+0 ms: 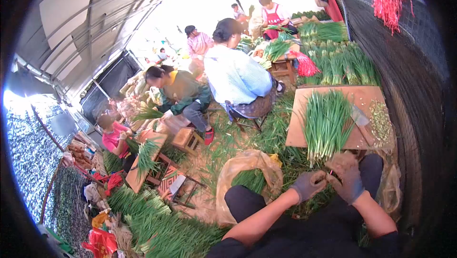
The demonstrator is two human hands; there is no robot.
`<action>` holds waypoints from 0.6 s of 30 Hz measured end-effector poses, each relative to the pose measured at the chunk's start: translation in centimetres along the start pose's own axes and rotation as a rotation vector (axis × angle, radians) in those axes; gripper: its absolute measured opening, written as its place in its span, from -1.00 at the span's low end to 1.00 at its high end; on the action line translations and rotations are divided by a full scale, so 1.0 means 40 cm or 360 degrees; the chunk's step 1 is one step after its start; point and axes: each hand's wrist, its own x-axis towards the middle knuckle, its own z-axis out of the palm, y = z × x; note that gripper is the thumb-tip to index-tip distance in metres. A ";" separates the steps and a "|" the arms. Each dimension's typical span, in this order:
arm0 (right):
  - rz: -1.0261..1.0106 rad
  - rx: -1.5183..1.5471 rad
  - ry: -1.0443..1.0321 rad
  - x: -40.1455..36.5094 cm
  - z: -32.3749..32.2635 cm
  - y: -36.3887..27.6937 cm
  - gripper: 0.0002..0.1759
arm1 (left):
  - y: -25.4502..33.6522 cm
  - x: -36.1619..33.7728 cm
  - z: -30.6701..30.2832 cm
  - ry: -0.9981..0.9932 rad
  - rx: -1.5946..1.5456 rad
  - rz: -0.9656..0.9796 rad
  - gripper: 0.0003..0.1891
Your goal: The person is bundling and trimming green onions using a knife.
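Note:
My left hand (308,186) and my right hand (346,180), both in greyish work gloves, are close together above my lap. Their fingers are bent in a pinch, and a small red strip (330,173) shows between the fingertips. Just beyond them, a thick heap of green onions (327,123) lies on a wooden board (297,115), white ends towards me. To the right of the heap rests a knife (362,120) with a broad blade and wooden handle. Small pale trimmings (381,122) are scattered on the board's right side.
An open plastic bag (223,182) with greens inside stands by my left knee. Bundled greens (338,62) lie in rows behind the board. Several people sit at work to the left and ahead, one in a striped shirt (238,74). Dark netting (395,77) borders the right side.

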 end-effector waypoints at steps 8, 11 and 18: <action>0.0578 0.0545 -0.0720 -0.120 0.092 0.007 -0.81 | -0.031 -0.036 0.013 0.0159 0.0016 -0.0195 -0.75; 0.0721 0.0640 -0.0631 -0.155 0.133 0.000 -0.78 | -0.080 -0.038 0.042 0.0562 0.0201 -0.0009 -0.77; 0.1441 0.1291 -0.0707 -0.227 0.167 -0.008 -0.74 | -0.104 -0.047 0.134 0.0790 -0.0956 -0.0112 -0.84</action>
